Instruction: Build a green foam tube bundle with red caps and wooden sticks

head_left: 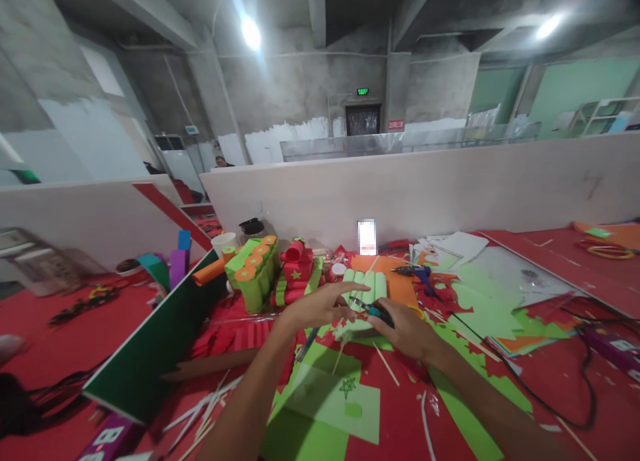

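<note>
My right hand (400, 327) is closed around cutting pliers (373, 307) with teal and black handles. The jaws point left, towards my left hand (327, 304). Its fingers and thumb pinch a thin wooden stick (371, 267), whose lower part shows beneath the hand. Behind and under both hands are pale green foam rolls (380, 284) laid side by side. A pale green piece (355, 331) lies just below my fingers, partly hidden by them. To the left stand a red and green foam model with a star (297, 274) and a block of green rolls with orange tops (255, 274).
Green sheets (320, 441) and a paper with a drawn star (367, 397) lie on the red table in front. A dark green board (155, 347) leans at left. A glue gun (420, 272) with a black cable, a phone (367, 237) and scissors (610, 251) lie farther back.
</note>
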Demonstrator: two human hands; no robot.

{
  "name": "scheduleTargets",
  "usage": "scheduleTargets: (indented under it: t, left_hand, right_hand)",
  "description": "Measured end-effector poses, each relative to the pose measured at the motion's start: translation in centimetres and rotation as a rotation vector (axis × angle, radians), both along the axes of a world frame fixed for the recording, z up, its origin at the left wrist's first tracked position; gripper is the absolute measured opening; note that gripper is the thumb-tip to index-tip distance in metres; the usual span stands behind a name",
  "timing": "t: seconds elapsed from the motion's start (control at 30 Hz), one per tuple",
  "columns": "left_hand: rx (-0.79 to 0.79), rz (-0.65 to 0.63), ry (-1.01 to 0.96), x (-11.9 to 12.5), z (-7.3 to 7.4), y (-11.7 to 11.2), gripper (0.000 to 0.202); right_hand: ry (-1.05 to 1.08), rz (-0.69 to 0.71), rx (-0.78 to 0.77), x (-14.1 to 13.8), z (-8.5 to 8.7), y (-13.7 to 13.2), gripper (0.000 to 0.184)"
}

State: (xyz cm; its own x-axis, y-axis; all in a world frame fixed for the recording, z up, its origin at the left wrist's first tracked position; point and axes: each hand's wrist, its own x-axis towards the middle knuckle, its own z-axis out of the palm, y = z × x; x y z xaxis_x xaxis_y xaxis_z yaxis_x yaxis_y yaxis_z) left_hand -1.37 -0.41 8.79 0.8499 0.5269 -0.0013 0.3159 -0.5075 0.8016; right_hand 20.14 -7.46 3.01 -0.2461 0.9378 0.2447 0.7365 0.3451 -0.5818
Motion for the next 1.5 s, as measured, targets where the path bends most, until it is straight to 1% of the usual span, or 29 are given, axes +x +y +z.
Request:
scheduleTargets:
  t: [0.07,0.13,0.33,0.47,0.57,0.67,0.77,0.87,0.93,1.0,1.07,1.17,1.27,1.33,1.43,1.47,1.5]
  left_hand:
    - [-0.066,-0.014,0.002,0.2,-0.5,0.6,0.049]
    - [-0.089,-0.021,-0.002,0.3,-0.7,1.2,0.049]
    - [-0.072,-0.037,-0.04,0.8,-0.3,2.1,0.052]
    - [-0.051,-0.012,-0.029,1.2,-0.5,2.3,0.051]
    - [-0.02,0.013,-0.087,1.3,-0.5,2.2,0.05]
    - [0.024,0.048,-0.119,0.9,0.0,2.1,0.049]
    - [0.059,0.134,-0.139,-0.1,0.6,1.7,0.049]
    - [0.066,0.234,-0.145,-1.2,0.4,1.0,0.046]
    - [0.06,0.27,-0.106,-1.7,-0.3,0.4,0.043]
    - [0.056,0.286,-0.075,-2.0,-1.4,-0.1,0.039]
    - [0.059,0.309,-0.036,-2.3,-2.7,-0.5,0.035]
    - [0.084,0.317,0.044,-2.8,-4.3,-0.8,0.031]
    - [0.095,0.281,0.063,-3.1,-5.0,-1.1,0.028]
    - [0.088,0.253,0.078,-3.2,-5.4,-1.2,0.028]
    - [0.09,0.256,0.112,-3.1,-6.2,-1.2,0.027]
    - [0.099,0.262,0.123,-3.0,-6.6,-1.2,0.027]
    - [0.113,0.264,0.132,-2.9,-6.9,-1.1,0.027]
  right_hand:
    - [-0.021,-0.006,-0.004,-0.2,0.2,0.0,0.035]
    - [-0.037,-0.019,-0.014,-0.4,0.4,0.1,0.036]
    - [-0.051,-0.052,-0.046,-0.2,0.1,0.9,0.04]
    - [-0.093,-0.063,-0.008,0.0,-0.5,1.6,0.04]
    - [-0.106,-0.075,0.025,0.1,-0.7,1.9,0.041]
    - [-0.135,-0.071,0.037,0.5,-0.2,2.0,0.042]
    - [-0.167,-0.087,0.075,1.9,0.5,1.9,0.039]
    - [-0.226,-0.208,0.167,4.2,0.6,1.6,0.037]
    - [-0.327,-0.332,0.182,5.9,0.2,1.3,0.038]
    - [-0.445,-0.443,0.143,7.5,-0.6,0.9,0.039]
    - [-0.541,-0.519,0.096,8.7,-1.6,0.5,0.042]
    - [-0.639,-0.563,-0.027,9.9,-2.9,0.0,0.047]
    - [-0.711,-0.534,-0.162,10.4,-3.4,-0.3,0.045]
    - [-0.739,-0.518,-0.152,10.1,-3.0,-0.6,0.042]
    - [-0.704,-0.496,-0.038,8.6,-1.2,-1.1,0.04]
    - [-0.668,-0.458,-0.026,7.8,-0.5,-1.3,0.037]
    - [-0.615,-0.386,-0.032,6.8,0.2,-1.5,0.031]
